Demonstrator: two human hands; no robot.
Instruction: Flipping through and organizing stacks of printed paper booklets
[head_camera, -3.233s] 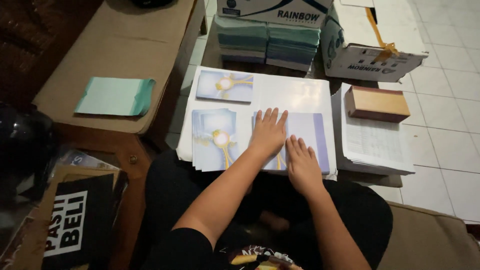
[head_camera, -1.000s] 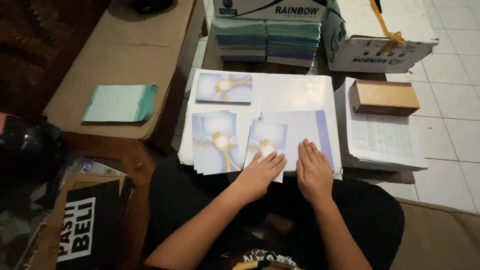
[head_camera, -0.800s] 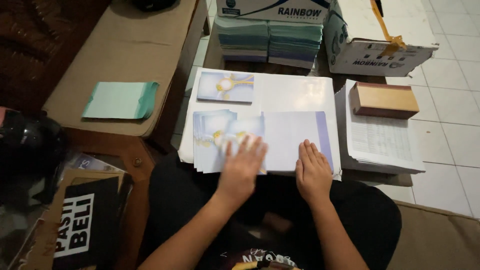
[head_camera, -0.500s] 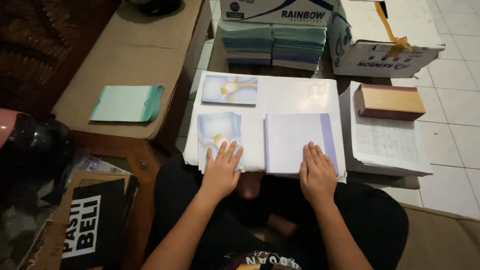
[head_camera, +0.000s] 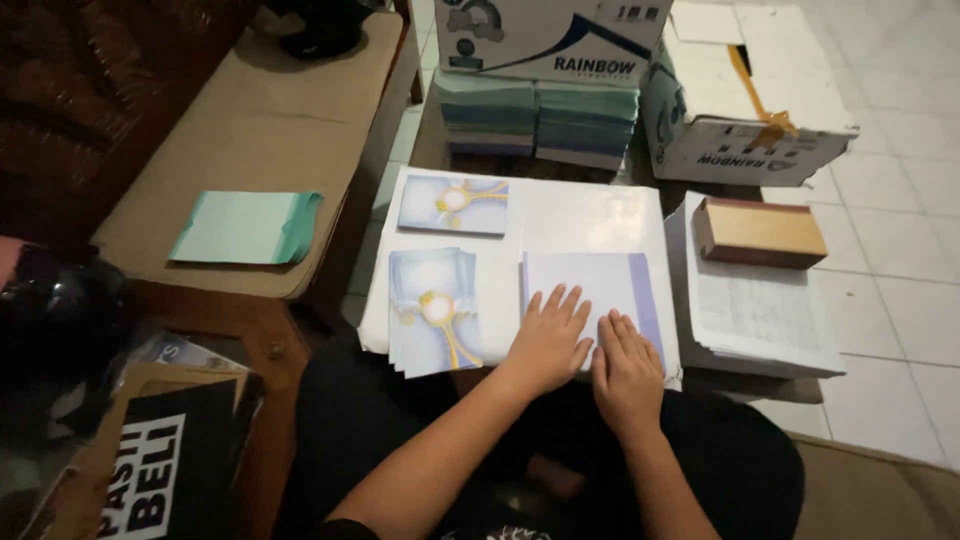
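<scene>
Both my hands lie flat, fingers spread, on a stack of pale cards with a purple right edge (head_camera: 600, 285). My left hand (head_camera: 548, 342) covers its lower left part. My right hand (head_camera: 628, 368) rests on its lower right part, beside the left. Neither hand grips anything. To the left lies a slightly fanned stack of blue cards with a yellow ornament (head_camera: 432, 322), and a second such stack (head_camera: 453, 205) lies further back. All three stacks sit on a pile of large white sheets (head_camera: 590, 215) in front of my crossed legs.
Right of the white pile, a brown box (head_camera: 758, 232) rests on a stack of printed sheets (head_camera: 765, 320). Behind stand cardboard boxes (head_camera: 745, 135) and teal paper packs (head_camera: 540, 118). Green envelopes (head_camera: 247, 227) lie on a beige seat (head_camera: 260, 120). A black bag (head_camera: 160, 470) sits at lower left.
My left hand slid a blue ornamented card from the right stack onto the left stack, then came back to the right stack beside my right hand, which stayed in place.
</scene>
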